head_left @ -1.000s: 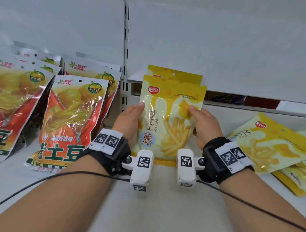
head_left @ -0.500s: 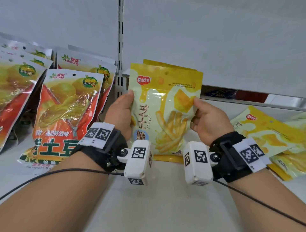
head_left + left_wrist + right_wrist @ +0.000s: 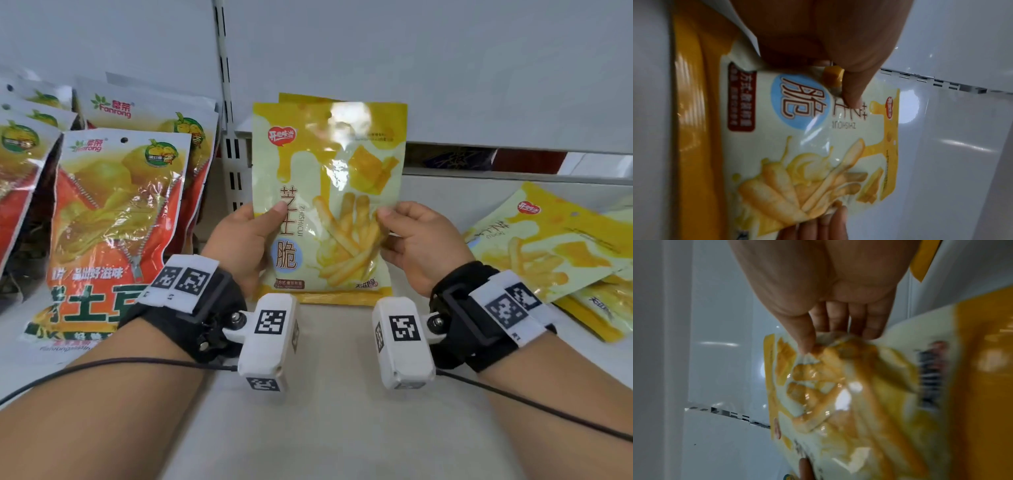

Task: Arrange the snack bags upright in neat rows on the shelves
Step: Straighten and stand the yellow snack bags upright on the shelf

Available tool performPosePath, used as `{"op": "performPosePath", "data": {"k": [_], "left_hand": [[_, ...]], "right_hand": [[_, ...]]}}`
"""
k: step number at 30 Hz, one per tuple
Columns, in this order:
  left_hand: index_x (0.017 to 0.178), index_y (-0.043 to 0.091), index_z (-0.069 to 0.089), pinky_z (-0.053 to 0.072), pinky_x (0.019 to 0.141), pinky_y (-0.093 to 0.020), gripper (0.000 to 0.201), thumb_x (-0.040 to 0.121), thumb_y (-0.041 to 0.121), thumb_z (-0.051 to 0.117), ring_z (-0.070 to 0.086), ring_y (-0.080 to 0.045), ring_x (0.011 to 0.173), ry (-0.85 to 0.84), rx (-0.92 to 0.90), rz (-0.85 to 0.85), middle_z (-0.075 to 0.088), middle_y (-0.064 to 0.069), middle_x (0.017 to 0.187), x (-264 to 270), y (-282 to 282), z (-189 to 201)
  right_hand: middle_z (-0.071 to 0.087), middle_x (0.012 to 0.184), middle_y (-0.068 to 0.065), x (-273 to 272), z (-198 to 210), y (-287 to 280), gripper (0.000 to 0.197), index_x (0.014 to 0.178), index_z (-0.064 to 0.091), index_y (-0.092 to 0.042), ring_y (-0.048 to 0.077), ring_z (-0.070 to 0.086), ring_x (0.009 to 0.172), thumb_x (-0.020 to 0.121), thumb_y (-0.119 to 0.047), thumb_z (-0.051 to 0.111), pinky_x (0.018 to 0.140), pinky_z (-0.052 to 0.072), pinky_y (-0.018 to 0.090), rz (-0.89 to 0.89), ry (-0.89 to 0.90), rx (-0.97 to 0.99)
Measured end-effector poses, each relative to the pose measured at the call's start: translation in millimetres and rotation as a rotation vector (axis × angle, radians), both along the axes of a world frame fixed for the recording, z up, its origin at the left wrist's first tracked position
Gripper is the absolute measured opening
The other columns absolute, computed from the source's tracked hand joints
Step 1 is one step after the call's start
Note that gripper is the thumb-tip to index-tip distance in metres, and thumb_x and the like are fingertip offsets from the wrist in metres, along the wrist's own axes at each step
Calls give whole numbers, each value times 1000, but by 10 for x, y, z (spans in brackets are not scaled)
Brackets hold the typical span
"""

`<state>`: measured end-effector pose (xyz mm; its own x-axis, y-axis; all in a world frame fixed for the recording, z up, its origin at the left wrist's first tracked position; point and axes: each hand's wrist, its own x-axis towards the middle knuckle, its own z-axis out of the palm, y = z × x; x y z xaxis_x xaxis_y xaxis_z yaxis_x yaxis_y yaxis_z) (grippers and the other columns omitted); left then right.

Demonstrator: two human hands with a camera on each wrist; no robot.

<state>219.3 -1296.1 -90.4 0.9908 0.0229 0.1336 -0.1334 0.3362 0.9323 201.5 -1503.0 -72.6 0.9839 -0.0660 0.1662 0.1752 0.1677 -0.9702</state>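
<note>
Cheese-stick snack bag: yellow and pale cream, printed with fries-like sticks; held upright at the centre of the white shelf, front face toward the head camera, bottom edge at or just above the shelf surface (contact cannot be told). A second bag of the same kind stands directly behind it, only its top edge showing.

Left hand: forearm reaching in from lower left, back of the hand up, thumb pressed on the bag's front near its left edge, remaining fingers hidden behind the bag. Grasping the bag by a pinch. The left wrist view confirms the thumb flat on the printed face.

Right hand: forearm reaching in from lower right, thumb on the front at the right edge, fingers curled behind. Grasping the same bag; in the right wrist view the thumb and fingers bunch the film between them.

Orange potato-chip bags: several, leaning back in rows at the shelf's left.

Further cheese-stick bags: lying flat and overlapped at the right, well apart from the held bag.

Slotted upright post: at the back panel, behind and left of the held bag.
</note>
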Motion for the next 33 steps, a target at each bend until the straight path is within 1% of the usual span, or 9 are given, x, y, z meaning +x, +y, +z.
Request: {"op": "performPosePath", "data": {"k": [2,5,10,12,16,20,26,30,33], "left_hand": [[99,15,65,58,62,-40,13,89,22,62,73,-25,79,-12,-49,7,75,-9,91,17,16,10],[101,14,64,58,63,-34,20,86,27,62,73,-23,82,-47,-52,-26,75,-8,92,10,-6,18],[100,6,63,58,61,-31,23,90,26,58,72,-20,77,-49,49,-100,75,-7,90,-21,-65,-4],[99,4,60,59,60,-33,20,93,23,57,70,-21,74,-46,91,-44,75,-7,85,-8,-62,-20],[78,12,56,58,74,-44,18,90,23,62,65,-26,78,-70,58,92,72,-10,82,42,-20,-25],[75,14,58,58,61,-35,19,89,26,64,70,-19,67,-77,39,104,74,-5,75,71,4,-34],[74,13,56,56,53,-30,22,88,26,65,69,-17,61,-92,70,185,73,-4,69,43,-87,9],[79,14,58,49,62,-30,24,90,36,61,60,-24,71,-49,160,94,68,-10,83,12,-83,40],[84,19,62,52,57,-24,22,90,39,57,64,-12,65,7,200,-47,71,2,79,-20,-17,44]], "right_hand": [[64,67,1,0,-21,14,20,70,56,-15,15,58,59,90,-13,59,53,46,20,18,46,-64],[57,71,7,0,-22,24,25,65,54,-16,22,47,70,90,-11,59,61,38,28,-36,6,-99],[64,74,6,36,8,-30,18,73,59,-13,20,58,69,91,-8,57,76,50,37,-113,-49,-9],[67,72,5,50,5,-31,16,75,59,-11,17,62,66,90,-9,57,73,53,34,-100,-53,30],[70,67,1,45,4,-31,11,78,59,-12,16,67,61,89,-14,58,58,57,29,0,34,41],[68,73,6,34,-16,-14,10,78,61,-11,20,64,67,88,-10,60,68,53,34,10,88,-47],[65,71,5,33,3,-24,15,75,59,-12,15,61,61,89,-11,59,56,53,25,-158,25,-99],[65,72,3,32,25,-52,16,77,59,-15,13,61,60,93,-15,55,52,52,23,-185,32,-75],[65,73,2,38,49,-94,16,78,58,-16,13,62,61,93,-16,55,50,51,21,-216,37,-9]]}}
